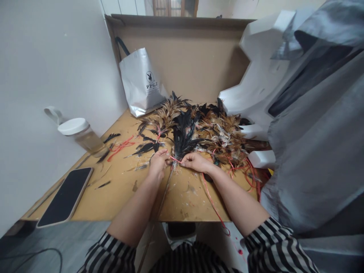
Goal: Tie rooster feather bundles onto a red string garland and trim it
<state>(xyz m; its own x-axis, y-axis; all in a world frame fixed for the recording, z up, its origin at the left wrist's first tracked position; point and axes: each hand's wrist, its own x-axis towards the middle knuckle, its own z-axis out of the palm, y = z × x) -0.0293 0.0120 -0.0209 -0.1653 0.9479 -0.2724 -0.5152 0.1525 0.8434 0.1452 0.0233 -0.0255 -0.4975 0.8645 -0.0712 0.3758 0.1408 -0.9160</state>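
Bare hands at a tan, feather-littered counter [184,206]. The left hand [160,161] and right hand [195,162] each have the fingertips pinched together on 1 thin red plastic strand [176,159], drawn across the near, quill end of a glossy black feather bundle [183,138] at centre. Whether the left hand also grips the quills cannot be told. A loose wrap could, in judgement, let feathers slide out; too hard a pull could snap the strand. The long red tail [209,197] over the near edge might snag beside the right forearm. Brown feather heap [224,132]: far right, near the bundle. Containers: at left, a clear jar with a white lid [89,141] holds pale amber liquid; at far left, a silver bag with black lettering [140,85] stands, contents hidden.
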